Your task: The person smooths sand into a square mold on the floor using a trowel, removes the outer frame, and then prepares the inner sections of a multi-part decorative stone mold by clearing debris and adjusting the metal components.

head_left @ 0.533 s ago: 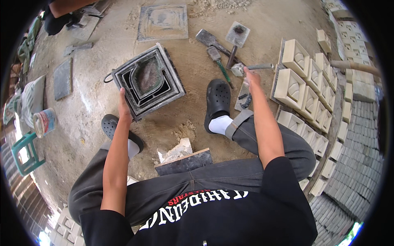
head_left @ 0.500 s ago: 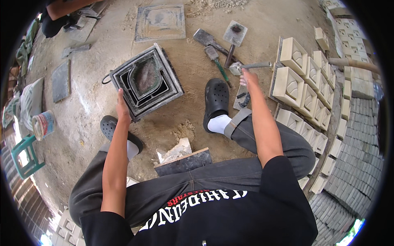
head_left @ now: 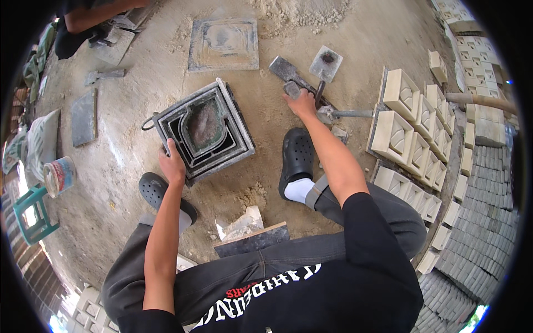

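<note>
My left hand [head_left: 172, 162] grips the near-left edge of a square metal mould [head_left: 205, 130], which stands tilted on the ground with a curved pattern and open slots inside. My right hand [head_left: 302, 105] is closed around a small tool with a squarish grey head [head_left: 292, 89]; its handle is hidden under the hand. Just below and right of that hand lies a hammer [head_left: 350, 113] with a metal pipe handle. A long flat paddle [head_left: 284, 69] and a square-bladed trowel [head_left: 326, 63] lie beyond the hand.
Rows of cream patterned blocks [head_left: 397, 136] stand at the right. A flat square plate [head_left: 224, 45] lies beyond the mould. By my lap are a dark board [head_left: 252, 240] and a white lump [head_left: 242, 224]. A bucket [head_left: 60, 175] and green stool [head_left: 36, 215] stand left. Another person's arm [head_left: 102, 15] shows top left.
My right hand has let go of the hammer, now on the ground, and moved left onto the small grey-headed tool. My left hand stays on the mould. The whole view has shifted slightly.
</note>
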